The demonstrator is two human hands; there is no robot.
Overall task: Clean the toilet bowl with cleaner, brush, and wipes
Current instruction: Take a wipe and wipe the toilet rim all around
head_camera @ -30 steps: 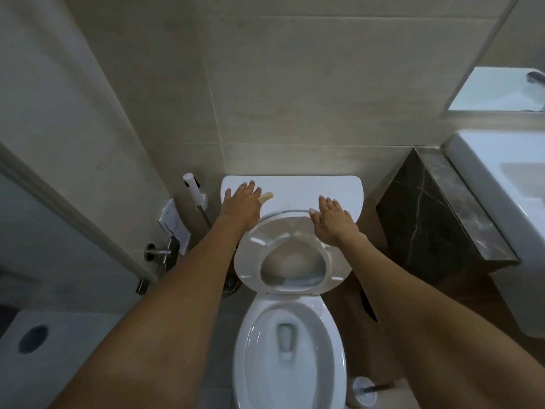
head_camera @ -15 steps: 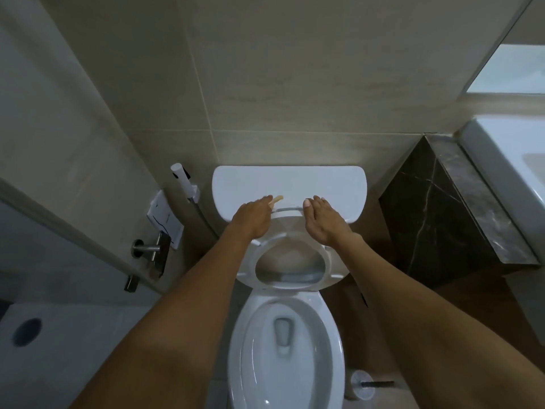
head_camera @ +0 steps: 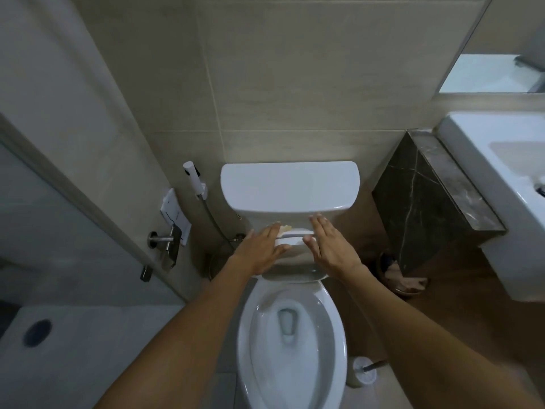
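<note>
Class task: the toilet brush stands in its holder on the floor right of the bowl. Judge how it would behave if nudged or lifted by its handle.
The brush has a thin dark handle leaning from a narrow white holder, so a sideways nudge might tip it. The handle looks straight, so probably stiff. Lifted, the brush would likely slide out and leave the holder behind.

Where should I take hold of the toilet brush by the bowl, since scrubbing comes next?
Grip the toilet brush by its dark handle, the only part that sticks out of the white holder, slanting up and to the right. It stands on the floor right of the toilet bowl, so the right hand could likely come down on it from above.
</note>
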